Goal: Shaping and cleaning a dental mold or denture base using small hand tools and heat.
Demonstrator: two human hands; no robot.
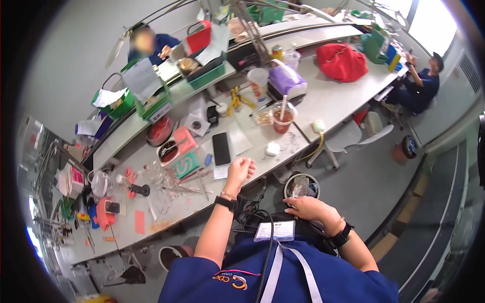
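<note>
My left hand (240,174) is raised at the bench's front edge, just below a black phone (221,149) that lies partly on white paper. Its fingers are curled into a loose fist, and whether anything is inside is hidden. At waist height my right hand (309,208) has its fingers stretched out beside a black bag or pouch (298,227), the fingertips near its upper edge. Contact between them is unclear. An ID badge (275,231) hangs at my front on a grey lanyard. A white earbud case (273,148) sits on the bench, right of the phone.
A cup of reddish drink (283,118) with a straw stands near the bench edge. A teal box (187,165) and scattered tools lie leftward. Below are a lined bin (301,186) and a grey chair (346,136). Two people sit farther off. A dark cable crosses my front.
</note>
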